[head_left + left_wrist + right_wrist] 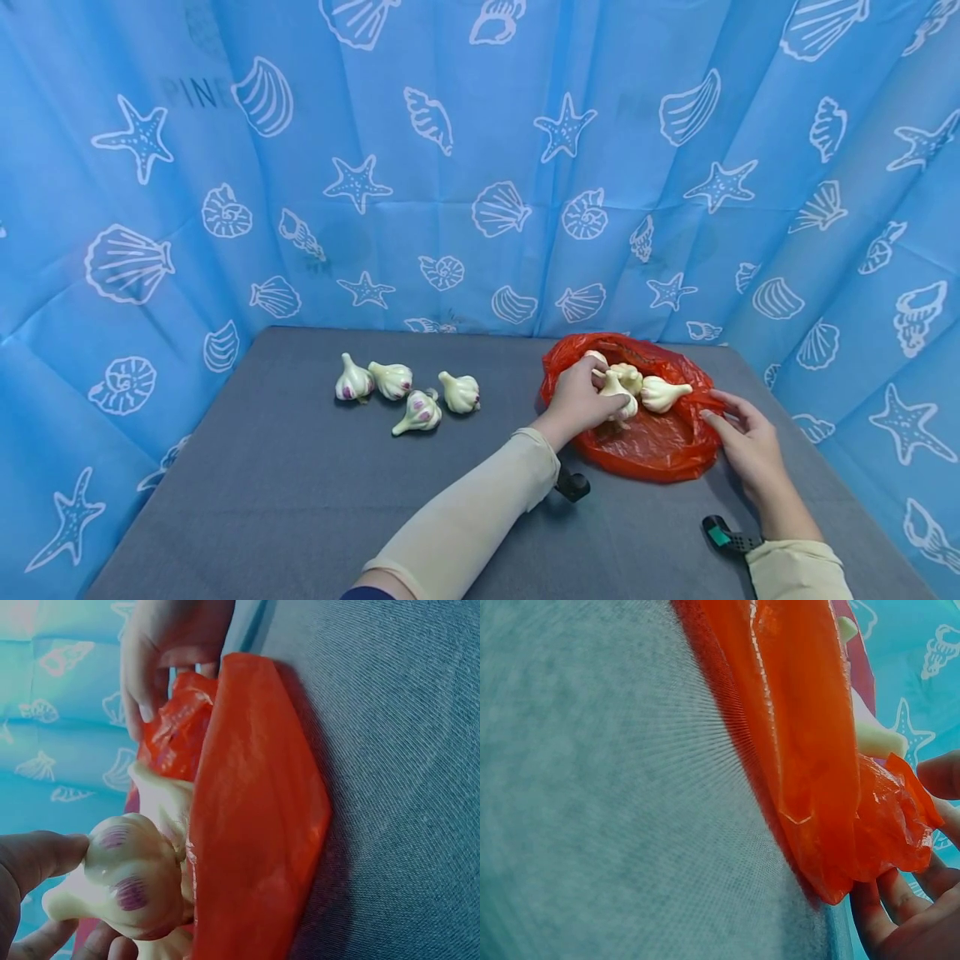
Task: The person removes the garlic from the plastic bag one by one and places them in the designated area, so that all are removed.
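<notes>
1. a blue curtain [450, 225] printed with white shells and starfish hangs around the back and both sides of the gray-covered table [247, 500].
2. on the table's left half, the leftmost garlic bulb [354, 382] stands with its stem up; just beside it, the second garlic bulb [394, 381] tilts its stem to the left.
3. nearer the person, the third garlic bulb [422, 412] lies with its stem pointing left and forward; the fourth garlic bulb [462, 394] is just right of it, stem to the upper left.
4. a cream sleeve [472, 508] covers the left forearm, and a black wrist camera [573, 485] shows below that wrist.
5. the left hand [577, 406] reaches over the left rim of the red plastic bag [648, 468], its thumb and fingers bent close around the purple-marked garlic bulb [131, 881], which sits at the bag's opening.
6. inside the bag, more pale bulbs [627, 377] lie behind the held one, and another garlic bulb [662, 394] rests to the right, stem toward the right rim.
7. the right hand [753, 442] pinches the bag's crumpled right edge, thumb above and fingers beneath, slightly spread; a black strapped device [723, 533] with a green patch sits at its wrist.
</notes>
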The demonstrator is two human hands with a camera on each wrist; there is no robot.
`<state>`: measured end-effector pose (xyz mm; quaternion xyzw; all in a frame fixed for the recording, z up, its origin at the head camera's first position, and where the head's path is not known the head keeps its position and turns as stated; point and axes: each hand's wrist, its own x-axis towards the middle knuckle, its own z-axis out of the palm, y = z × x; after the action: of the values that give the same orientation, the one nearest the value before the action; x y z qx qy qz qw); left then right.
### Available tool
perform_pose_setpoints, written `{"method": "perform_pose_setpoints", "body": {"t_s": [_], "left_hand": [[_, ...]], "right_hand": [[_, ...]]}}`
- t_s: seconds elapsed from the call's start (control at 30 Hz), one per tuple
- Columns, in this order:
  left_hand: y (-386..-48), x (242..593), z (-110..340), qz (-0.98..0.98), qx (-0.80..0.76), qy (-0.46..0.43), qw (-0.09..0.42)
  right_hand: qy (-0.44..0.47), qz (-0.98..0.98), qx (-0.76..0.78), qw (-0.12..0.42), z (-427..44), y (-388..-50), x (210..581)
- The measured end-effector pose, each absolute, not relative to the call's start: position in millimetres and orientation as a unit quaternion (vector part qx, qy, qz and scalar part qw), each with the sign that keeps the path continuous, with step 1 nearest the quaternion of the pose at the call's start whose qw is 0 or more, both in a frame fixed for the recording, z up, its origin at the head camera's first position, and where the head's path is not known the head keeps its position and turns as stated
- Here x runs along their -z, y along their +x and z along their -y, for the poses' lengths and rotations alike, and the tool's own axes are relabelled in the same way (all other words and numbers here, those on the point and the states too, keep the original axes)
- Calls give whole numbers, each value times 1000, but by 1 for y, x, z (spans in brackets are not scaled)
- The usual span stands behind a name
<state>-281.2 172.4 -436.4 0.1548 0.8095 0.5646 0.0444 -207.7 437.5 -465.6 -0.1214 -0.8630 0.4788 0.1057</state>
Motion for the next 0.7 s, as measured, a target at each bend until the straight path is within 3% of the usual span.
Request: {"method": "perform_pose_setpoints", "body": {"t_s": [0.7], "left_hand": [[-272,419,-169,-791,-585,177,28]], "right_hand": [[-129,865,-476,93,-439,-209,465]]}}
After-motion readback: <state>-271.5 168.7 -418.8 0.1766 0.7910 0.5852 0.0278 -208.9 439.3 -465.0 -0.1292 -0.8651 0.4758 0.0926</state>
